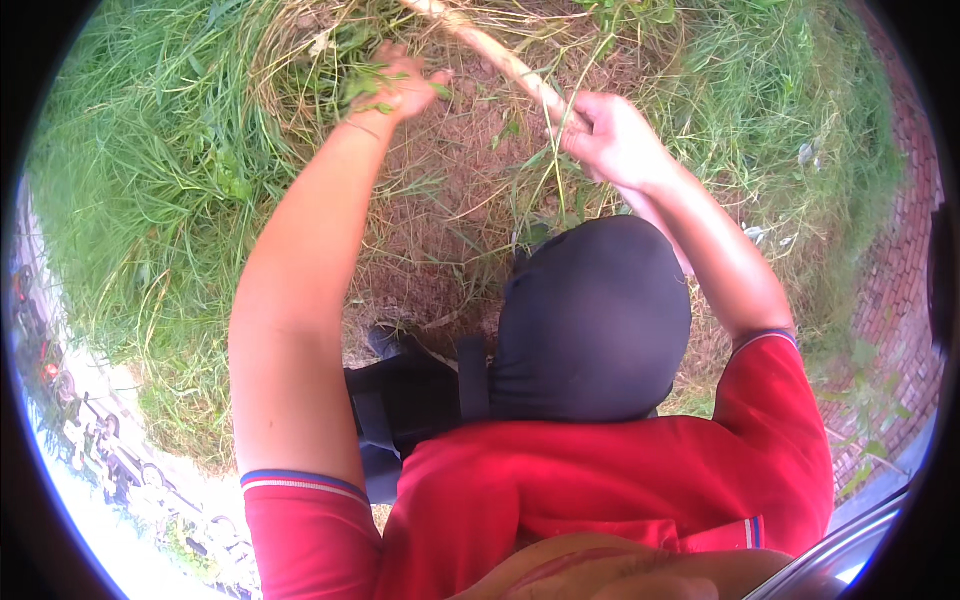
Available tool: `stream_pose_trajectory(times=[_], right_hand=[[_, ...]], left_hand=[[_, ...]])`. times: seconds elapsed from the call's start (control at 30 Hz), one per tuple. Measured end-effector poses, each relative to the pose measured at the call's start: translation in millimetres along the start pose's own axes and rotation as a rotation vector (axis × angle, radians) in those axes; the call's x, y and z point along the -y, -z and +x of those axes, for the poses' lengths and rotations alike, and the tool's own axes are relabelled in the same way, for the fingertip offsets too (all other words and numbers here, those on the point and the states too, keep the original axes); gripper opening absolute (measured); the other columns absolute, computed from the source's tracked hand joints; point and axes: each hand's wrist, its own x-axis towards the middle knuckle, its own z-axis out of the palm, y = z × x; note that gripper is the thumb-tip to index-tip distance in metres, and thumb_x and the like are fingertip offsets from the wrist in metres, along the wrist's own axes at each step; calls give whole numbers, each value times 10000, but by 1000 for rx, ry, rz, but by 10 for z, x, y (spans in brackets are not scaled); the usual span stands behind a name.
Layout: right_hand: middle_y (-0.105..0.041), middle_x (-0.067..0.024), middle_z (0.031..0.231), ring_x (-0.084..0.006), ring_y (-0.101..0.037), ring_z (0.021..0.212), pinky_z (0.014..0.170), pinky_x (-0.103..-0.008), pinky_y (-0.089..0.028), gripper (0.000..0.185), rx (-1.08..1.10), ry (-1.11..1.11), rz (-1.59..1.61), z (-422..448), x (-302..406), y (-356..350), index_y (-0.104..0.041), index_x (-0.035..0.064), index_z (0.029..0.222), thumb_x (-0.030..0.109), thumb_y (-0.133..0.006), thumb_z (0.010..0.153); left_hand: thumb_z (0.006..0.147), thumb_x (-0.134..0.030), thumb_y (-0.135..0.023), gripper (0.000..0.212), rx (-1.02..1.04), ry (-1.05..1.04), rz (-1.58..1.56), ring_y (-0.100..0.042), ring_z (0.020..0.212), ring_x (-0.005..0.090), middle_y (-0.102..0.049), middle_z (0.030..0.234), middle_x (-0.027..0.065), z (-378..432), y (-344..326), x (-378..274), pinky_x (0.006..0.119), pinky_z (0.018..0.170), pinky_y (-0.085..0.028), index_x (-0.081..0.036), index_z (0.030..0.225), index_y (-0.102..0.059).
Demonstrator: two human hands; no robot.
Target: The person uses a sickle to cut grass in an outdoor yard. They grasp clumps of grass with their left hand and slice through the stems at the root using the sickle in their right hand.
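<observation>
My right hand is closed around the near end of a wooden pole, which slants up to the left out of view. My left hand is at the upper left, by a heap of cut grass. Green leaves lie over it; blur hides whether its fingers grip them. Long grass stems cross the pole beside my right hand. Bare reddish soil with scattered dry stalks lies between the hands.
Tall green grass grows on the left, and more grass on the right. A brick pavement runs along the right edge. My dark-clad knee is raised below the pole. Several parked bicycles or motorbikes stand at the far lower left.
</observation>
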Motion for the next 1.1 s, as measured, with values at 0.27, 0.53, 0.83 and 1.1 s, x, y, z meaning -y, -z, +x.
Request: stream_pose_trajectory(times=[0.27, 0.53, 0.83, 1.1], right_hand=[[-603, -118, 667, -270, -602, 614, 579, -402, -469, 263, -261, -115, -544, -158, -992, 65, -577, 62, 926, 298, -591, 812], [-598, -95, 709, -155, -571, 636, 609, -309, -460, 233, -357, -137, 111, -950, -1930, -575, -576, 29, 969, 192, -584, 804], [-519, -138, 661, -270, -510, 565, 551, -348, -429, 225, -395, -129, 394, -1295, -2702, -1020, -523, 21, 846, 246, -518, 868], [-404, 63, 584, -53, -340, 488, 435, -220, -266, 239, -555, -411, 1211, -1319, -2913, -1205, -484, 106, 713, 251, -473, 903]], left_hand=[[804, -541, -471, 715, 291, 118, 135, -381, 1222, 337, -384, 1337, 178, 169, -53, 1052, 395, 1017, -315, -32, 1298, -378], [811, -472, -452, 526, 47, 148, -90, -491, 1115, 324, -522, 1191, 162, 277, 129, -168, 423, 935, -382, -65, 1132, -538], [666, -635, -592, 873, 315, 263, 10, -449, 1172, 345, -467, 1236, 255, 751, -471, 95, 380, 1001, -335, 69, 1174, -500], [799, -473, -487, 603, 201, 298, 229, -467, 1150, 341, -493, 1217, 234, 866, -356, 772, 396, 967, -362, -25, 1202, -507]])
